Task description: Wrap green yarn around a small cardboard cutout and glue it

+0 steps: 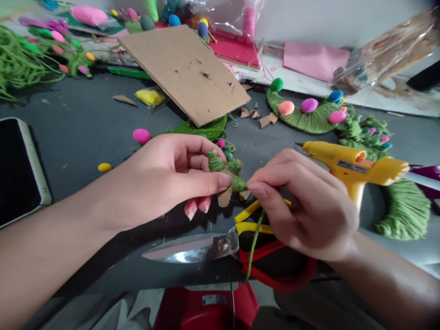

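Just beyond the pivot of the large steel scissors with red and yellow handles (224, 245), which lie on the dark grey counter (85, 114), is a small, branching cutout of brown cardboard (225, 198), partly bound in green. The left hand (172, 174) grips it, thumb flat on its face. The right hand (305, 201) pinches a thin strand of green yarn (255, 247) at the tip of one wound prong; the loose length hangs over the scissors' handles. The prongs nearest the scissors show bare cardboard. For tidy winding, it should help to keep the left thumb close to the prong being covered, draw with light, even tension and lay each turn snugly against the last; pulling hard could bend the card. The trailing strand would best run clear of the scissors' handles, where it might snag. Beyond the handles, to the right, the yellow plastic glue gun (347, 162) has its nozzle near the right hand's knuckles, so wide sweeps call for care.
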A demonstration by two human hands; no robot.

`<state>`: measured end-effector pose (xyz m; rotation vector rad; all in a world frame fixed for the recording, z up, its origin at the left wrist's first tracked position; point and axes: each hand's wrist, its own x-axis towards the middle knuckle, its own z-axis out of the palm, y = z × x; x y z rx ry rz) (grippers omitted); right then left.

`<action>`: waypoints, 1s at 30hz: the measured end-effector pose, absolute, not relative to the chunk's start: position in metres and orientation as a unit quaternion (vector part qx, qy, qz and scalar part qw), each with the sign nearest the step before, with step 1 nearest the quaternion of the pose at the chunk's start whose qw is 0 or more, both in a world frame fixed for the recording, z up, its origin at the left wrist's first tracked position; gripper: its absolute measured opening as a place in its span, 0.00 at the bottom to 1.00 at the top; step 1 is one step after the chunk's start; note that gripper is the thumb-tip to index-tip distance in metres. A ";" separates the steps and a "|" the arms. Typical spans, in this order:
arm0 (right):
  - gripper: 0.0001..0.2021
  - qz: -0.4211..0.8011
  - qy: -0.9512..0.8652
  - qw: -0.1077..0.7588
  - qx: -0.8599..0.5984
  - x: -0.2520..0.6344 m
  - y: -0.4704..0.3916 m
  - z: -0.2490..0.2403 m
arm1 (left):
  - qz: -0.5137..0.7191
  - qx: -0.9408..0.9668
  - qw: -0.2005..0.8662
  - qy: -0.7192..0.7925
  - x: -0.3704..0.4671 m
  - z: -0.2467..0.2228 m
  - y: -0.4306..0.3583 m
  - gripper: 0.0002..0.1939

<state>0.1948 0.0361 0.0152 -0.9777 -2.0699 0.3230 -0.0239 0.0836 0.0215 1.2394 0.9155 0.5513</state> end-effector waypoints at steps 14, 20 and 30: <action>0.01 0.093 -0.879 0.322 -0.340 0.197 0.036 0.009 | 0.280 0.520 0.681 0.434 -0.022 0.022 0.084 0.09; 0.04 0.087 -0.848 0.361 -0.377 0.194 0.035 0.008 | 0.280 0.591 0.618 0.435 -0.020 0.023 0.077 0.06; 0.08 0.080 -0.786 0.421 -0.446 0.191 0.041 0.013 | 0.247 0.552 0.689 0.400 -0.023 0.027 0.079 0.06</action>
